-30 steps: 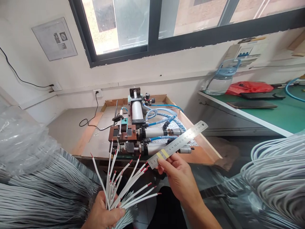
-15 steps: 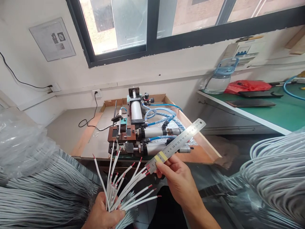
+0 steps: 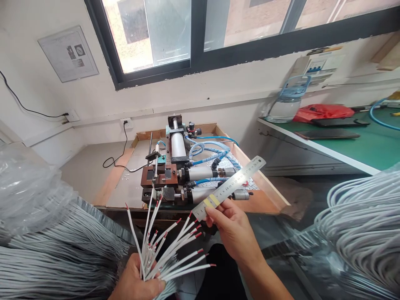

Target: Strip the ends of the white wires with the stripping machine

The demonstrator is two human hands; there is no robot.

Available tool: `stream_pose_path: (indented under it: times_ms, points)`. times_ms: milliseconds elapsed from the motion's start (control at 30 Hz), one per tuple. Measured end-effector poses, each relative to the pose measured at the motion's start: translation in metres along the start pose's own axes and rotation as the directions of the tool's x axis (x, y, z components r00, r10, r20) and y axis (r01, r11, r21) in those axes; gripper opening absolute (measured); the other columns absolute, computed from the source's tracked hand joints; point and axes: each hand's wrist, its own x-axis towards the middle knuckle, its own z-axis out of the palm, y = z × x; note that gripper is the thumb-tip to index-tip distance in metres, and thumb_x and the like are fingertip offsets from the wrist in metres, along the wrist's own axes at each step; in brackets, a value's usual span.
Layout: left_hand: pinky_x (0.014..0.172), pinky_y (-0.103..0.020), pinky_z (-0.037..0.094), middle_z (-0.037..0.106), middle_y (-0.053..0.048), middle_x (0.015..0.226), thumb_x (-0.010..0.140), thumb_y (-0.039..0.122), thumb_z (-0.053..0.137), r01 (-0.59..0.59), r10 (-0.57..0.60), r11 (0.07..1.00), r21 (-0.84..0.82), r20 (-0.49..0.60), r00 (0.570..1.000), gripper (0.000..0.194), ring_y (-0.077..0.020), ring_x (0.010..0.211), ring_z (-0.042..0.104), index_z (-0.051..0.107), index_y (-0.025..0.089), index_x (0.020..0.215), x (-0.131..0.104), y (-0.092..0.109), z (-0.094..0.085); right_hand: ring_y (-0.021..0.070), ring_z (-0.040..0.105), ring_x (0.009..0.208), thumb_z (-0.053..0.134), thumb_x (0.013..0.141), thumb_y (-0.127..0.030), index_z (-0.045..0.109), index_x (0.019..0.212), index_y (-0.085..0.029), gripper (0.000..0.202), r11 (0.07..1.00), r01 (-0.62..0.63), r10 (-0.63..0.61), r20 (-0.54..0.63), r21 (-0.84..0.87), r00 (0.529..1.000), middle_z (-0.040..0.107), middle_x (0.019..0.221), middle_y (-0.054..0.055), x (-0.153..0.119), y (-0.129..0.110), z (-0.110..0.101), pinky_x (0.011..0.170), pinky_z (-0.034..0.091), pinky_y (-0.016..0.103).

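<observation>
A fanned bundle of white cables (image 3: 162, 256) with red tips is gripped in my left hand (image 3: 137, 277), its free ends spreading up and to the right. My right hand (image 3: 233, 229) pinches a steel ruler (image 3: 233, 185) near its lower end, thumb on top. Yellow tape bands cross the ruler close to my thumb. The ruler slants up to the right, and its low end lies at the red tip of one cable; whether they touch I cannot tell. Behind both hands stands a pneumatic machine (image 3: 178, 146) with silver cylinders and a brown clamp block (image 3: 159, 176).
The machine sits on a bench with a wooden rim (image 3: 268, 183). Thick bundles of grey cable hang at left (image 3: 62, 250) and right (image 3: 359, 225). A green table (image 3: 371, 146) at right bears a water jug (image 3: 287, 102), a red bag (image 3: 323, 112) and a phone (image 3: 327, 134).
The ruler has shifted slightly left with my right hand and its low end has drawn back a little from the cable tips. The cable bundle has moved slightly right and down.
</observation>
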Motion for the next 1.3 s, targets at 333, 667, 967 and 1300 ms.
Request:
stream_pose_path:
  times_ms: [333,667,967,1300]
  points:
    - [0.040,-0.020,0.029,0.055,0.008,0.053,0.048,0.014,0.074,0.047,-0.043,0.996,-0.073,0.057,0.997,0.032,-0.0047,0.037,0.038,0.048,0.017,0.068,-0.001,-0.004,-0.006,0.0096,0.048,0.050,0.066,0.070,-0.025,0.059,0.077,-0.017,0.013,0.995,-0.057,0.043,0.157,0.087,0.987,0.059,0.061,0.000,0.003,0.002,-0.002,0.046,0.036,0.021]
    - [0.037,-0.018,0.023,0.044,0.012,0.041,0.051,0.018,0.074,0.055,-0.046,0.996,-0.070,0.129,0.991,0.031,-0.0022,0.032,0.028,0.045,0.017,0.061,0.000,0.000,-0.006,0.0108,0.048,0.052,0.064,0.071,-0.027,0.059,0.082,-0.017,0.015,1.000,-0.009,0.005,0.155,0.027,0.988,0.059,0.065,0.001,0.001,0.000,-0.002,0.047,0.037,0.022]
    - [0.040,-0.019,0.027,0.045,0.010,0.041,0.052,0.019,0.073,0.068,-0.050,0.992,-0.104,0.161,0.986,0.027,-0.0052,0.035,0.036,0.047,0.017,0.061,0.004,-0.003,-0.011,0.0103,0.048,0.053,0.065,0.071,-0.027,0.058,0.076,-0.017,0.014,1.000,0.012,-0.013,0.129,0.011,0.992,0.059,0.064,0.001,0.002,0.000,0.000,0.047,0.038,0.022]
    - [0.039,-0.019,0.027,0.043,0.010,0.039,0.052,0.018,0.072,0.088,-0.068,0.988,-0.127,0.155,0.986,0.026,-0.0048,0.033,0.034,0.047,0.017,0.059,0.005,-0.004,-0.011,0.0113,0.048,0.053,0.065,0.071,-0.028,0.058,0.078,-0.016,0.015,1.000,0.006,-0.008,0.143,0.014,0.990,0.058,0.065,0.002,0.001,0.001,-0.002,0.047,0.037,0.023]
